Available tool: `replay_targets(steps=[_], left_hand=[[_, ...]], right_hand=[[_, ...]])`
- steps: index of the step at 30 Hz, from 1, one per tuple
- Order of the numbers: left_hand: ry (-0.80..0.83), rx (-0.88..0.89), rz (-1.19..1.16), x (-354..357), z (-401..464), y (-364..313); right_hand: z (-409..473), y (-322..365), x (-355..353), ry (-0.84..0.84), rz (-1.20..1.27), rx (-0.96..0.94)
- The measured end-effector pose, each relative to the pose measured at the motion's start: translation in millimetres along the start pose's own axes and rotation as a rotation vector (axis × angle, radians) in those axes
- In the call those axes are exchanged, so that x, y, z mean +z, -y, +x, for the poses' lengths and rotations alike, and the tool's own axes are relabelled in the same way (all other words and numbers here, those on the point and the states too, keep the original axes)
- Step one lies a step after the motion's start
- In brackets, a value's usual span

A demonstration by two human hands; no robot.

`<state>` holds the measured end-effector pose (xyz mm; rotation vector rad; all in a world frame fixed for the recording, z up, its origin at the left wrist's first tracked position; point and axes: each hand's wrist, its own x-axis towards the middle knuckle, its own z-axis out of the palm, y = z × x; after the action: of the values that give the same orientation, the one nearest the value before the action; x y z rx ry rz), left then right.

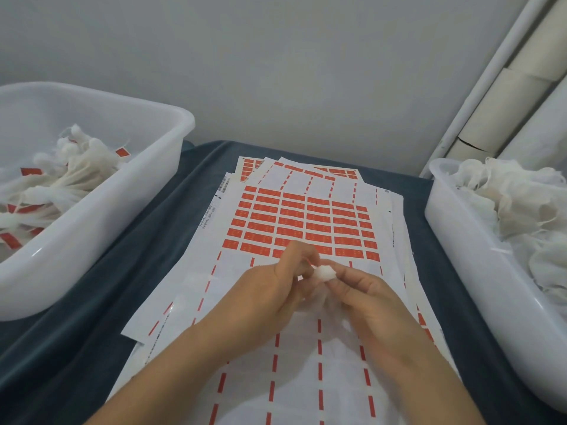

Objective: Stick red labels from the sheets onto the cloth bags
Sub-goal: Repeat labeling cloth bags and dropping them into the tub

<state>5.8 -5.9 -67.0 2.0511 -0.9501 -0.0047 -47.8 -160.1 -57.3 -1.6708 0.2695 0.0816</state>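
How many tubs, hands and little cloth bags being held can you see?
White tubs: 2, left tub and right tub
Hands: 2, left hand and right hand
Cloth bags being held: 1, held bag, pinched by both hands
Total: 5

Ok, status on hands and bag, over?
Both hands, left hand and right hand, pinch one cloth bag over label sheet. Nothing in the way.
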Motion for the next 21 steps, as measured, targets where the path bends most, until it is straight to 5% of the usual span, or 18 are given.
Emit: replay_targets(steps=[7,12,21], left_hand=[[-0.074,0.059,0.062,5.1,-4.2,-1.2],[-0.068,-0.223,-0.601,5.1,7.0,-6.7],[0.043,-0.507,-1.169,7.1,8.8,2.9]], right_hand=[[-5.6,9.4,-6.2,0.064,-0.118,0.018],[-7.4,12.6,-9.2,0.219,0.002,0.081],[4.4,-2.3,-0.9,0.184,0.694,0.189]])
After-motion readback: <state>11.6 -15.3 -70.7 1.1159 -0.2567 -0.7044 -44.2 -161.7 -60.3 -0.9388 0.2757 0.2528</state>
